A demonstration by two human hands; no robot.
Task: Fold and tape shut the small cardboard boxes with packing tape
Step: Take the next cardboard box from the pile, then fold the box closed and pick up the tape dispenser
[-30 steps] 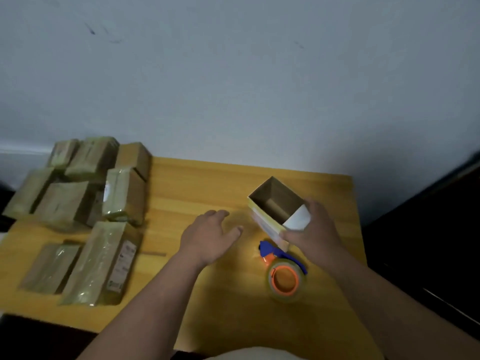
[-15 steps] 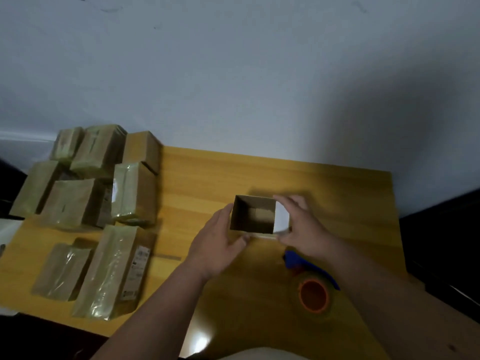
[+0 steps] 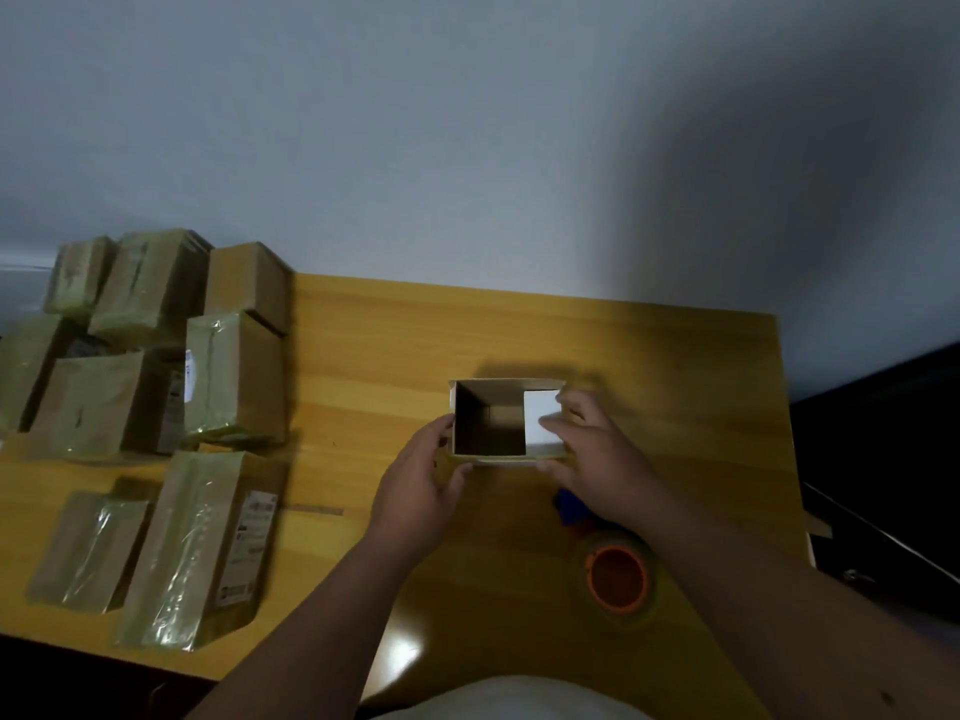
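While both hands steady the open cardboard box [image 3: 488, 423] (flaps unfolded), folding is in hand. Left hand [image 3: 421, 485] fingers press its side; right hand [image 3: 597, 449] fingers grip its white flap [image 3: 540, 415]. Next: tape roll [image 3: 617, 576].

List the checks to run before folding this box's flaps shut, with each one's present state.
1. Open box stands on the table, mouth up: ok.
2. Left hand steadies the box's left side: ok.
3. Right hand grips the right side at the white flap: ok.
4. Box interior free of contents: cannot tell, it is dark inside.
5. Tape roll close by the right forearm: ok.
6. Finished wrapped boxes lie apart from the work spot: ok.
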